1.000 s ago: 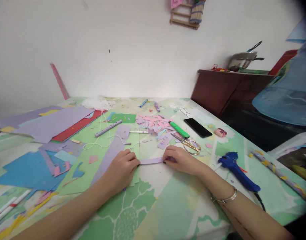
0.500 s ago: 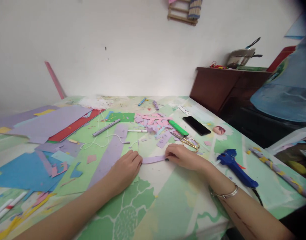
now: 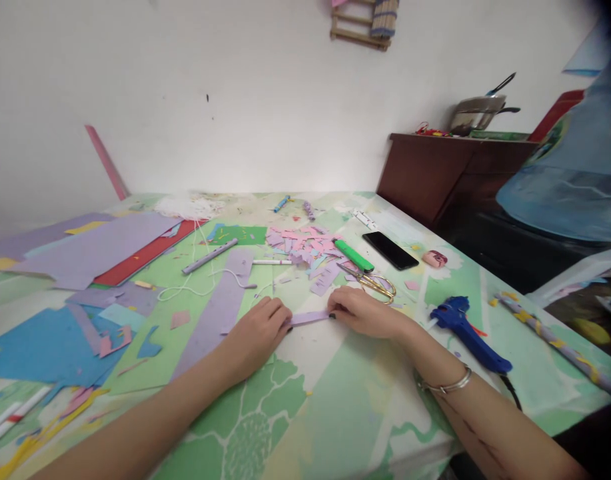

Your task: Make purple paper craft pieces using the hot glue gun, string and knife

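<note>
A narrow purple paper strip (image 3: 309, 318) stretches between my two hands, just above or on the tablecloth. My left hand (image 3: 262, 328) is closed on its left part, and a short end pokes out on the far side of that hand. The fingers of my right hand (image 3: 358, 312) pinch the strip's right end. Gold-handled scissors (image 3: 378, 287) lie just beyond my right hand. Behind the strip is a heap of pink and purple paper scraps (image 3: 310, 247). Beside my left hand lies a wider purple paper piece (image 3: 218, 313) on green paper.
A blue glue gun (image 3: 472, 337) rests right of my right forearm, with a wrapped stick (image 3: 545, 333) farther right. A green cutter (image 3: 354, 256) and a black phone (image 3: 390, 250) lie behind the scissors. Blue paper (image 3: 40, 343) and white string (image 3: 200, 267) are on the left.
My left hand has shifted slightly right along the strip, so less of it shows between the hands. A short end now sticks out left of that hand. My right hand keeps its pinch.
</note>
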A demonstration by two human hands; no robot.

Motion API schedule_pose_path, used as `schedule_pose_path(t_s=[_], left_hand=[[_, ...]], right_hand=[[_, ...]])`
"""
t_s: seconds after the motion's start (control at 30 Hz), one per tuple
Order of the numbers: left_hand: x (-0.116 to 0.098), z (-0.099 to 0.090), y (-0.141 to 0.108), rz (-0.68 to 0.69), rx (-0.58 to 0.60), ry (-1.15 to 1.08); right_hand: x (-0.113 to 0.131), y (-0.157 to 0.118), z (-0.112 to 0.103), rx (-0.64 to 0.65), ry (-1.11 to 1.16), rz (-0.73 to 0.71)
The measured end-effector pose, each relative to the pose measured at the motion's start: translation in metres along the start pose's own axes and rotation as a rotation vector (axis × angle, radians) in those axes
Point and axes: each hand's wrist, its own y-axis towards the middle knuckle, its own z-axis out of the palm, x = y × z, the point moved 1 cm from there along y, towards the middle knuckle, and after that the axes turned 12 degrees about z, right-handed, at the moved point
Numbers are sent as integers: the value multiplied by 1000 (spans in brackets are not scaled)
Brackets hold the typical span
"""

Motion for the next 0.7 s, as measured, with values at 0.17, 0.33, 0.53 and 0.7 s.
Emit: schedule_pose_path(t_s=[0.17,0.33,0.53,0.7], left_hand=[[1,8,4,42,-13,-17],[2,9,7,-38,-48,-105],[-7,10,14,-59,-12,-5],[-11,14,20,-33,7,42]], right_hand=[[-1,1,3,-5,-18,16],[-2,0,4,-17,-33,11],[15,-1,10,-45,-55,-40],[23,5,22,-122,-52,-71]])
